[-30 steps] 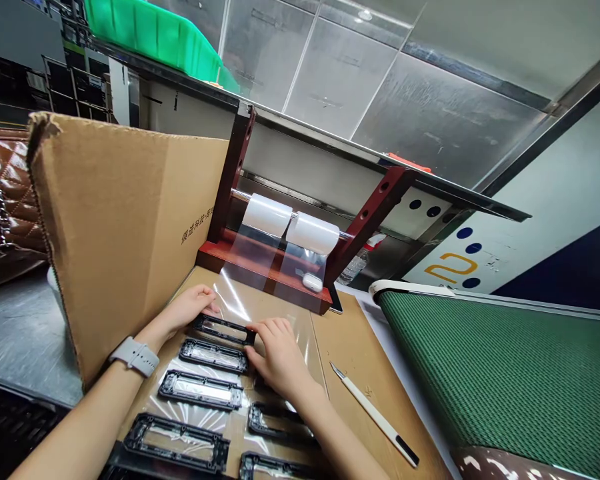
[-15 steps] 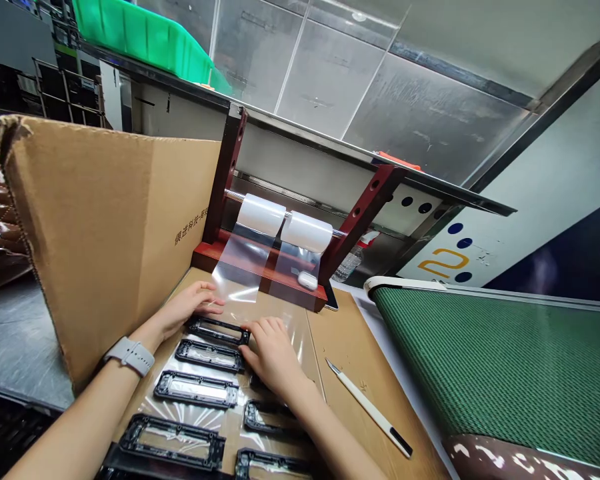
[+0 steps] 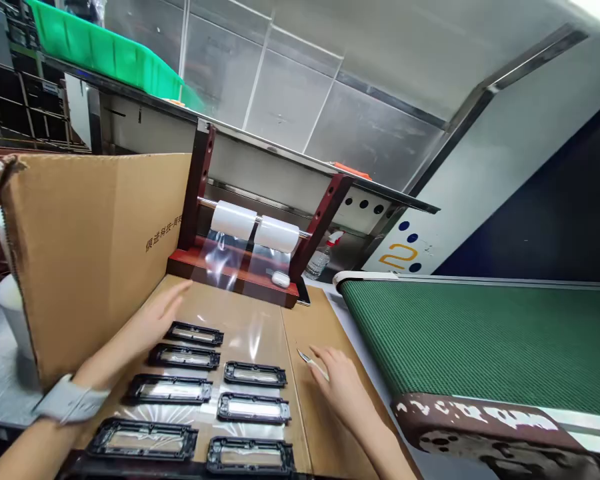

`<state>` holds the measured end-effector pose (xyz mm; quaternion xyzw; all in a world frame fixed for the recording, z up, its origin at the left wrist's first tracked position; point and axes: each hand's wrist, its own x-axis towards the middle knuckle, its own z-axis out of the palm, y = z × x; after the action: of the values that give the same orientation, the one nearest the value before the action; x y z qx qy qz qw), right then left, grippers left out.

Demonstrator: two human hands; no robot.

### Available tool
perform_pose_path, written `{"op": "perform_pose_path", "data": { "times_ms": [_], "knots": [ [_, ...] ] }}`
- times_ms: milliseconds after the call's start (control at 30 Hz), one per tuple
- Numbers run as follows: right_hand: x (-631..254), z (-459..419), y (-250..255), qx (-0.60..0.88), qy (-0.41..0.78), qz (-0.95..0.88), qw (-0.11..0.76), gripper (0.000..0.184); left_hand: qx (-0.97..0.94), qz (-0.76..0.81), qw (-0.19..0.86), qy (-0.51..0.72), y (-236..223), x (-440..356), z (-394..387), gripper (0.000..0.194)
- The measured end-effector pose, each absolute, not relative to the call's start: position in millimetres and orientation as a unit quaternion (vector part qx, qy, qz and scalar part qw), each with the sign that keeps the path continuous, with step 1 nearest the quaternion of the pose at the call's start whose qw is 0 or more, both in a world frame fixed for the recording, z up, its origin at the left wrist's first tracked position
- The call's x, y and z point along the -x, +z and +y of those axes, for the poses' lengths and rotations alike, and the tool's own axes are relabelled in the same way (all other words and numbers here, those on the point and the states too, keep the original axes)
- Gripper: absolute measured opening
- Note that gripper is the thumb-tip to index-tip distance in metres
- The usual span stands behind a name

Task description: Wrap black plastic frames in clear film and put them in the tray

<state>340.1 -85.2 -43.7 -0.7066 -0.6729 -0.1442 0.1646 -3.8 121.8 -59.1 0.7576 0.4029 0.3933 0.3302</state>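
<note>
My left hand [image 3: 161, 315] stretches forward beside the cardboard wall, fingers extended and holding nothing. It is just beyond the nearest black plastic frame [image 3: 196, 333] of the left column. My right hand [image 3: 341, 385] lies over a craft knife [image 3: 306, 358], thumb and fingers on either side of its pale handle. The blade points away to the left; most of the handle is hidden under the hand. Several black rectangular frames lie in two columns on clear film [image 3: 253, 333] over the cardboard sheet [image 3: 305, 320]. One right-column frame [image 3: 255, 374] is now fully visible.
Two film rolls [image 3: 234, 220] hang on a rod in a dark red stand [image 3: 230, 280], with a small white case [image 3: 281, 279] on its base. An upright cardboard panel [image 3: 90, 247] borders the left. A green conveyor belt [image 3: 480, 340] runs at right; a spray bottle [image 3: 320, 259] stands behind.
My right hand has left the far frames and moved right onto the craft knife. My left hand has drawn away from the far-left frame. The view has shifted rightward.
</note>
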Motion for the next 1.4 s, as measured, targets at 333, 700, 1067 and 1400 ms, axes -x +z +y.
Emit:
{"op": "perform_pose_path", "data": {
  "times_ms": [333,700,1067,1400],
  "knots": [
    [-368,-124,-62,0.741,-0.134,-0.629,0.191,0.020,-0.891,0.399,0.157,0.150,-68,5,66,0.062],
    [-346,-138,-22,0.706,0.005,-0.672,0.223,0.038,-0.956,0.250,0.042,0.147,-88,-6,12,0.046],
    [-265,-124,-25,0.507,-0.084,-0.854,0.082,0.036,-0.982,0.179,0.034,0.056,-69,-7,19,0.066],
    [-244,-102,-34,0.462,-0.080,-0.879,0.084,0.030,-0.977,0.176,-0.015,0.116,-83,-7,13,0.076]
  ]
}}
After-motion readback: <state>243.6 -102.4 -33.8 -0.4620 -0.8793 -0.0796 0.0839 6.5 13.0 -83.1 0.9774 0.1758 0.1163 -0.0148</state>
